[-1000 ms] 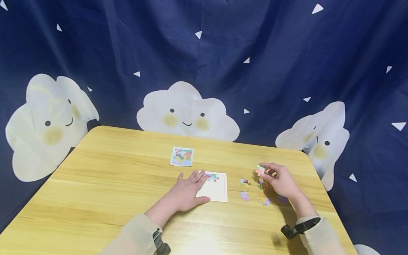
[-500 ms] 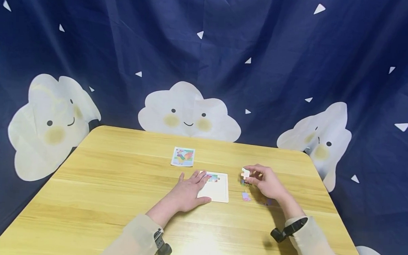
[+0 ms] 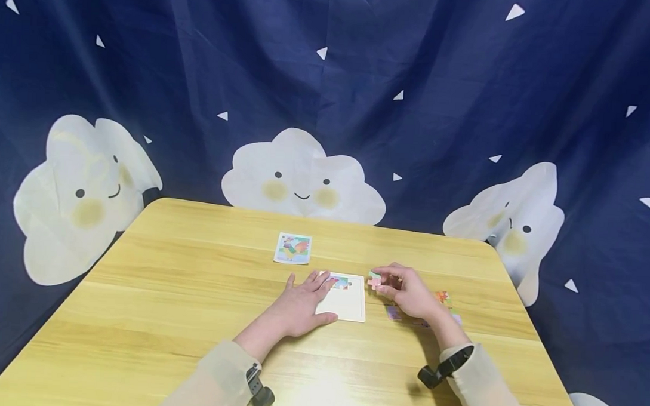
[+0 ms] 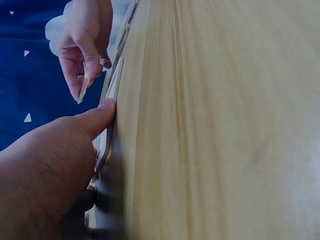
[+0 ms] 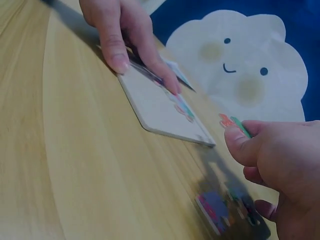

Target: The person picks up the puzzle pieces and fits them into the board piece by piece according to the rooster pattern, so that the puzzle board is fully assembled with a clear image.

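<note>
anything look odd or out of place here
Nothing stands out. The board under the left hand and the card beyond it show no visible damage; the right hand pinches one piece; loose pieces lie beside the board, partly hidden.

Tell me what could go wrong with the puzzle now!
The held piece is pinched by just the fingertips of the right hand, up off the table, so it might slip and drop. The left hand rests on the board, so a shift could nudge the placed pieces. Loose pieces lie below the right hand, which might brush them out of place.
</note>
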Tool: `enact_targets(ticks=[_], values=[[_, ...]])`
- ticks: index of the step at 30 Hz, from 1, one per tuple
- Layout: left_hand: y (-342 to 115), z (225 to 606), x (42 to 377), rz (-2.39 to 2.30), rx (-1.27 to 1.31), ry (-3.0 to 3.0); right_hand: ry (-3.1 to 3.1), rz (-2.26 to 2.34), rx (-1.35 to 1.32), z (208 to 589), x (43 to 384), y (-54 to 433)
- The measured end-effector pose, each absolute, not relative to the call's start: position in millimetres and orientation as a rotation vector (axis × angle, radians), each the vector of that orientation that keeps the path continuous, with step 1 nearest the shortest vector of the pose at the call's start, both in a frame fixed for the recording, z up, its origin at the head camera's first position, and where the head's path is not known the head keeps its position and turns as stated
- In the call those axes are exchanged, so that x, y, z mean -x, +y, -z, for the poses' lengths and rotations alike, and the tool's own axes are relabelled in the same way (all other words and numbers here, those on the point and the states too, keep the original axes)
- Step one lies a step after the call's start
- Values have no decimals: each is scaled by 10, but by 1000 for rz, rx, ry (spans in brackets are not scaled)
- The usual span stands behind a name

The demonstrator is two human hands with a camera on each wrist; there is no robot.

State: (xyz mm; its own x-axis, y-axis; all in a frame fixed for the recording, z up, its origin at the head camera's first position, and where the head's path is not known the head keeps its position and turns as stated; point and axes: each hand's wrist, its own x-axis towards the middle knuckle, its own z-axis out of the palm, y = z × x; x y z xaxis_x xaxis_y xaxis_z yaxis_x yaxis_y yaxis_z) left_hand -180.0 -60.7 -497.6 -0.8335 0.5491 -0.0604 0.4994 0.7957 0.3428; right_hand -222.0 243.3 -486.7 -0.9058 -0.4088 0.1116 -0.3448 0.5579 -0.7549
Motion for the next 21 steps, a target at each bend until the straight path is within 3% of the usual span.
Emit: enact_targets(ticks=[21], values=[[-609, 4975, 1794, -471, -827, 2834, 2720, 1116, 762, 4963, 2280, 2118]])
